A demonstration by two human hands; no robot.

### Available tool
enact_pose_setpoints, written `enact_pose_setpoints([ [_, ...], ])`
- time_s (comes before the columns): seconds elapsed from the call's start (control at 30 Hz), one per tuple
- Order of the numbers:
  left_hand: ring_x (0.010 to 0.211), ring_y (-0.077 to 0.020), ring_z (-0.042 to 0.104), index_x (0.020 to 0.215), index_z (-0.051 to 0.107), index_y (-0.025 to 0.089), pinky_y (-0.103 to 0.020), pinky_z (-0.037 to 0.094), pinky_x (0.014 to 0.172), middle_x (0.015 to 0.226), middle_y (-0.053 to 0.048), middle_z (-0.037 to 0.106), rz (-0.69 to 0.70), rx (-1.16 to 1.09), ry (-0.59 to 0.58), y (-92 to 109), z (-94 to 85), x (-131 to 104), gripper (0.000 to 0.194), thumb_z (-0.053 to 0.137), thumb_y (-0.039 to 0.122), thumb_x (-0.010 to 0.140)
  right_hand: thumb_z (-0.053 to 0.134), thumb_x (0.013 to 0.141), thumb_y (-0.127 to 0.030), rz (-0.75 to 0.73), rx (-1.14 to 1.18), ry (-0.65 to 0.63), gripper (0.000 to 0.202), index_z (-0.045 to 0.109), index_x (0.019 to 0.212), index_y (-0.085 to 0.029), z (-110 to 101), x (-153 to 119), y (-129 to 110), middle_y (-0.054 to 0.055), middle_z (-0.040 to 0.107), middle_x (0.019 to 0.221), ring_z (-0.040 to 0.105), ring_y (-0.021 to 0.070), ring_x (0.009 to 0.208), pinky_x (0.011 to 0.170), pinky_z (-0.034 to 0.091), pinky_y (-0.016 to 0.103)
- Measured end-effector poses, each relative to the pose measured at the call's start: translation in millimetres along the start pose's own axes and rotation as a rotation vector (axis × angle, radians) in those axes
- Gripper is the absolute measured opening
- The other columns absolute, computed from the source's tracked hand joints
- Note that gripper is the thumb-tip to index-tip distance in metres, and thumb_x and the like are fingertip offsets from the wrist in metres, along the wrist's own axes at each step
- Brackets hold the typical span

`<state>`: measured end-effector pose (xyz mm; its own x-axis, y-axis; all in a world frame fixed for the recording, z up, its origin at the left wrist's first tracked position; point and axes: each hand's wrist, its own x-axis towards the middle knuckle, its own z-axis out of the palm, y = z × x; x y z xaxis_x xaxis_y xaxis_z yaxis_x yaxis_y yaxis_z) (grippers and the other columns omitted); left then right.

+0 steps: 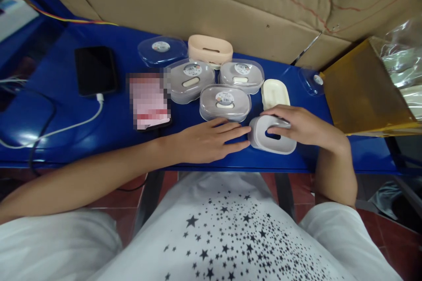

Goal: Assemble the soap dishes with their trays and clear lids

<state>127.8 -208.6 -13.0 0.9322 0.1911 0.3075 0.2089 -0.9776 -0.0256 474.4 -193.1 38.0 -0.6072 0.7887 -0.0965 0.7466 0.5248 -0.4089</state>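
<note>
Near the table's front edge lies a light grey oval soap dish (273,145) with a slot in its bottom. My right hand (293,124) grips its far right wall, thumb inside and fingers outside. With fingers stretched out, my left hand (216,141) lies on the table, its fingertips at the dish's left side. Just beyond my hands are lidded grey soap dishes, one nearest (225,104), one at the left (189,85) and one at the right (242,75), each with a round label. A cream insert (275,93) sits behind my right hand.
A peach soap dish (210,48) and a clear lid (161,50) lie at the back; another clear lid (311,81) is by a cardboard box (359,92) of bagged items. Leftward are a lit phone (149,101) and a black device (95,70) with a white cable (72,128).
</note>
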Motion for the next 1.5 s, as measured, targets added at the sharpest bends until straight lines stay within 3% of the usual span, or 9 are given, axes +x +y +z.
enact_pose_setpoints([
  [0.13, 0.147, -0.0317, 0.066, 0.15, 0.071, 0.022, -0.045, 0.053, 0.121, 0.169, -0.015, 0.06, 0.0, -0.014, -0.025, 1, -3.1, 0, 0.045, 0.065, 0.01, 0.108, 0.068, 0.1, -0.066, 0.242, -0.093, 0.319, 0.058, 0.071, 0.142, -0.027, -13, 5, 23, 0.012, 0.083, 0.116, 0.077, 0.0345, 0.092, 0.086, 0.064, 0.053],
  [0.23, 0.147, -0.0305, 0.066, 0.15, 0.071, 0.024, -0.043, 0.053, 0.121, 0.169, -0.014, 0.06, -0.008, -0.024, -0.039, 1, -3.9, -1, 0.044, 0.067, 0.011, 0.107, 0.067, 0.099, -0.067, 0.403, -0.15, 0.489, 0.06, 0.073, 0.138, -0.023, -11, 16, 50, 0.016, 0.083, 0.115, 0.076, 0.0363, 0.092, 0.087, 0.063, 0.055],
  [0.47, 0.144, -0.0318, 0.068, 0.147, 0.073, 0.021, -0.044, 0.054, 0.117, 0.168, -0.015, 0.061, 0.01, 0.056, -0.053, 1, -4.2, 0, 0.04, 0.062, 0.011, 0.109, 0.056, 0.102, -0.064, 0.445, -0.214, 0.514, 0.059, 0.075, 0.134, -0.018, 16, 42, 79, 0.021, 0.082, 0.125, 0.077, 0.0417, 0.107, 0.093, 0.062, 0.058],
  [0.63, 0.142, -0.0297, 0.069, 0.143, 0.075, 0.023, -0.041, 0.053, 0.117, 0.166, -0.014, 0.063, -0.011, -0.003, -0.033, 1, -6.3, 0, 0.04, 0.067, 0.01, 0.106, 0.054, 0.102, -0.072, 0.517, -0.162, 0.375, 0.059, 0.076, 0.12, -0.021, 6, 34, 79, 0.018, 0.081, 0.105, 0.075, 0.0381, 0.092, 0.084, 0.059, 0.054],
  [0.8, 0.138, -0.0304, 0.072, 0.144, 0.076, 0.02, -0.04, 0.054, 0.116, 0.161, -0.017, 0.066, -0.021, -0.062, -0.013, 1, -6.5, 1, 0.044, 0.072, 0.008, 0.102, 0.069, 0.09, -0.085, 0.342, 0.064, 0.067, 0.069, 0.079, 0.128, -0.028, -18, 10, 68, 0.007, 0.085, 0.113, 0.078, 0.0315, 0.095, 0.085, 0.064, 0.048],
  [0.93, 0.135, -0.0302, 0.074, 0.148, 0.074, 0.021, -0.04, 0.056, 0.115, 0.16, -0.017, 0.067, -0.009, -0.048, -0.008, 2, -6.0, 1, 0.047, 0.068, 0.006, 0.103, 0.074, 0.093, -0.079, 0.132, 0.217, -0.154, 0.063, 0.08, 0.135, -0.032, -21, 6, 45, 0.005, 0.085, 0.129, 0.08, 0.0311, 0.111, 0.096, 0.066, 0.047],
  [1.1, 0.133, -0.0299, 0.074, 0.161, 0.062, 0.026, -0.042, 0.061, 0.109, 0.161, -0.015, 0.066, 0.025, 0.051, -0.044, 3, -5.3, 0, 0.056, 0.057, 0.006, 0.109, 0.069, 0.105, -0.06, -0.08, 0.246, -0.091, 0.042, 0.08, 0.137, -0.035, -2, 21, 7, 0.004, 0.083, 0.135, 0.079, 0.028, 0.119, 0.106, 0.063, 0.048],
  [1.23, 0.152, -0.0282, 0.062, 0.164, 0.055, 0.031, -0.042, 0.056, 0.119, 0.165, -0.012, 0.062, -0.001, 0.059, -0.022, 2, -6.9, 1, 0.061, 0.057, 0.004, 0.109, 0.067, 0.109, -0.053, -0.185, 0.249, 0.013, 0.038, 0.078, 0.14, -0.035, 15, 28, -16, 0.005, 0.083, 0.132, 0.079, 0.027, 0.117, 0.104, 0.062, 0.046],
  [1.5, 0.122, -0.0242, 0.069, 0.12, 0.075, 0.023, -0.038, 0.054, 0.107, 0.13, -0.007, 0.077, 0.045, 0.074, 0.008, -1, -6.8, 4, 0.02, 0.057, 0.018, 0.116, 0.062, 0.113, -0.049, -0.262, 0.155, 0.048, 0.036, 0.076, 0.138, -0.028, 35, 33, -31, 0.01, 0.082, 0.127, 0.077, 0.0284, 0.117, 0.104, 0.06, 0.047],
])
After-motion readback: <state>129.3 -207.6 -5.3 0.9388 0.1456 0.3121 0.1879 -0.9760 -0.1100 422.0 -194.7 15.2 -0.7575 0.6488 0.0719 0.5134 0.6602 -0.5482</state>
